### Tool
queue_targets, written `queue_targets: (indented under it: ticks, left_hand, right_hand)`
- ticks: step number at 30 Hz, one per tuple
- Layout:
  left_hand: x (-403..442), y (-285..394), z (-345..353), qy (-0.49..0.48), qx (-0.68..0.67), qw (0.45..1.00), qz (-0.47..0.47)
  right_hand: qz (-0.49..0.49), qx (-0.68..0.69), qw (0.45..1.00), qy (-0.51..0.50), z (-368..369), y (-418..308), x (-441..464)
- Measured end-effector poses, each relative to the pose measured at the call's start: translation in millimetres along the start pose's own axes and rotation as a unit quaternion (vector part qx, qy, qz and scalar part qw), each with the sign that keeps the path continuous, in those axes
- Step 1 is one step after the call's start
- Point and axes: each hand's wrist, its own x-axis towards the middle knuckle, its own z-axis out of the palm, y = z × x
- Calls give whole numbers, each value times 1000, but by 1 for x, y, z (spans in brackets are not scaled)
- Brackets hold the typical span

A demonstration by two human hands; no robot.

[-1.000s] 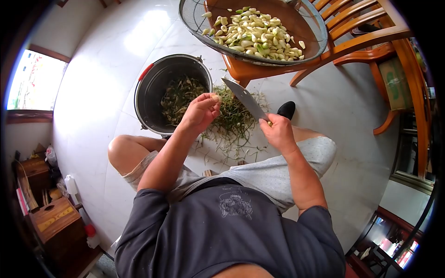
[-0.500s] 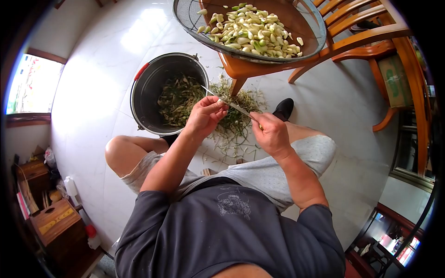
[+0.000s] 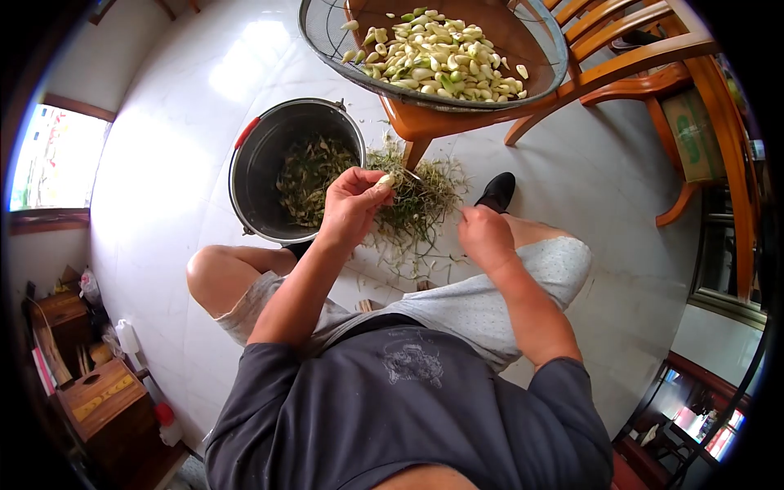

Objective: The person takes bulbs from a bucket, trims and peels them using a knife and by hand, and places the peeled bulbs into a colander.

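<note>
My left hand (image 3: pixel 353 202) pinches a small pale bulb (image 3: pixel 385 180) between thumb and fingertips, above the near edge of the bucket. To the right, my right hand (image 3: pixel 487 237) is closed on a knife, its handle hidden in the fist. The thin knife blade (image 3: pixel 415 175) shows only faintly against the trimmings, apart from the bulb. Below and between the hands lies a heap of stringy root trimmings (image 3: pixel 425 200) on the floor. The dark bucket (image 3: pixel 245 184) with a red grip on its handle holds more dry scraps (image 3: pixel 314 175).
A round mesh sieve (image 3: pixel 327 61) full of pale and greenish bulbs (image 3: pixel 445 57) rests on a wooden chair (image 3: pixel 457 122) ahead. My shoe (image 3: pixel 498 193) is right of the trimmings. Wooden boxes (image 3: pixel 102 392) stand at lower left, a carton (image 3: pixel 692 135) at right.
My right hand has drawn the knife away from the bulb, slightly down and to the right. My left hand has turned, so the bulb shows more plainly.
</note>
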Motion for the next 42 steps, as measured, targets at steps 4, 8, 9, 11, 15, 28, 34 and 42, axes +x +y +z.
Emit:
queue_targets:
  ticks: [4,8,9,11,15,28,34,42]
  left_hand:
    - [2,15,5,-32,-8,999,1]
    - [14,33,18,-46,-10,998,-28]
    - [19,40,27,-56,-9,998,-26]
    - [26,54,43,-72,-14,997,-25]
    - [32,51,45,-101,10,995,-22]
    - [-32,-16,53,-106,139,979,-108]
    - [-32,-4,53,-101,-45,987,-120]
    - [65,86,107,-113,123,986,26]
  right_hand:
    - [54,35,998,7,-11,1,-1]
    - [53,93,994,-19,-17,-5,2]
    - [51,109,993,-19,-20,-8,4]
    - [46,153,987,-7,-22,-9,6]
    - [69,300,951,5,-23,-8,8]
    - [88,585,804,-51,-31,-22,1]
    - [64,306,948,58,-25,-16,1]
    - [42,16,996,-79,-19,-1,-7]
